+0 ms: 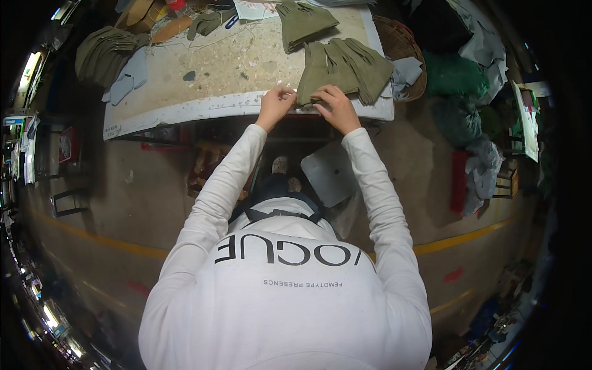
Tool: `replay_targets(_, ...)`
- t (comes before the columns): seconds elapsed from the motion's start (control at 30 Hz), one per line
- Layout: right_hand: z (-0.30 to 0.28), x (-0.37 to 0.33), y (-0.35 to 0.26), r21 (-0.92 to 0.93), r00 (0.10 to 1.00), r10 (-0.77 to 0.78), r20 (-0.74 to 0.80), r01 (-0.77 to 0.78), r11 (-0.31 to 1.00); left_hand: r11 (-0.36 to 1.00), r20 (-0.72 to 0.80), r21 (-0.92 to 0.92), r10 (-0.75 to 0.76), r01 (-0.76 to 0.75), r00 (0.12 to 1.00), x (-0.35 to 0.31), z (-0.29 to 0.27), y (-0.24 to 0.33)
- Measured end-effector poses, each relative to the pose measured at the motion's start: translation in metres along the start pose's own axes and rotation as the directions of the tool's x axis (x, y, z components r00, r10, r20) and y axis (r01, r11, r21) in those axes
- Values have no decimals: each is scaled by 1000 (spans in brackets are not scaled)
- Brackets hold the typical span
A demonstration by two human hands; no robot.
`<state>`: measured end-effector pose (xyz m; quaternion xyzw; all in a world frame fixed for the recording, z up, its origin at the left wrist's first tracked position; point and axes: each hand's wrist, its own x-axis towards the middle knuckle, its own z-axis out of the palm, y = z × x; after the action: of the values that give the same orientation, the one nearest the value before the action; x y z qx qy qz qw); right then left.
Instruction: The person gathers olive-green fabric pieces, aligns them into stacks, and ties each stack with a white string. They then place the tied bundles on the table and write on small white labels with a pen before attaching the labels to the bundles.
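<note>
In the head view, we have our left hand at the near left corner of the overlapping olive cloth pieces, its fingers curled; we cannot tell whether they pinch anything. Our right hand bends its fingers onto the same pieces' near edge, though we cannot tell how firmly it grips. The cloth lies at the right of the speckled surface, close to its white front edge. Beyond it sits another olive bundle, and a wicker basket borders the right edge. To our left, a broad stretch offers room to move (only small scraps dot it) as far as the olive stack and grey-blue pieces at the left edge.
</note>
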<state>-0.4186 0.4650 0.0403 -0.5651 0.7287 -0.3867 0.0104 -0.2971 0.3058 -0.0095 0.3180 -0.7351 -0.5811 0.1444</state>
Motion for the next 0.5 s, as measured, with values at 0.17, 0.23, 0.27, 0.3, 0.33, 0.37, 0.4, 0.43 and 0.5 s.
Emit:
replay_targets(0.17, 4, 18, 19, -15, 992, -22, 126, 24, 1000, 959, 273, -143, -201, 246, 941, 9, -6, 13)
replay_targets(0.23, 3, 23, 26, 62, 990, -25, 138, 17, 998, 924, 309, -232, -228, 306, 923, 14, -8, 15)
replay_targets(0.27, 2, 24, 28, 95, 989, 35, 144, -49, 994, 892, 336, -268, -268, 365, 903, 14, -9, 15)
replay_targets(0.3, 1, 25, 30, 133, 984, 81, 158, -102, 986, 893, 361, -255, -268, 370, 893, 15, -10, 16)
replay_targets(0.33, 1, 26, 31, 147, 971, 171, 165, -196, 969, 909, 370, -222, -256, 352, 893, 16, -11, 17)
replay_targets(0.37, 2, 26, 30, 203, 959, 238, 156, -267, 942, 919, 387, -192, -253, 345, 887, 16, -12, 18)
replay_targets(0.4, 3, 26, 30, 229, 954, 263, 143, -290, 929, 927, 396, -163, -253, 338, 883, 17, -13, 19)
replay_targets(0.43, 4, 25, 28, 242, 937, 330, 119, -349, 905, 937, 406, -149, -233, 315, 884, 17, -14, 21)
replay_targets(0.5, 6, 23, 25, 361, 922, 375, 98, -384, 850, 952, 413, -109, -219, 286, 884, 17, -14, 25)
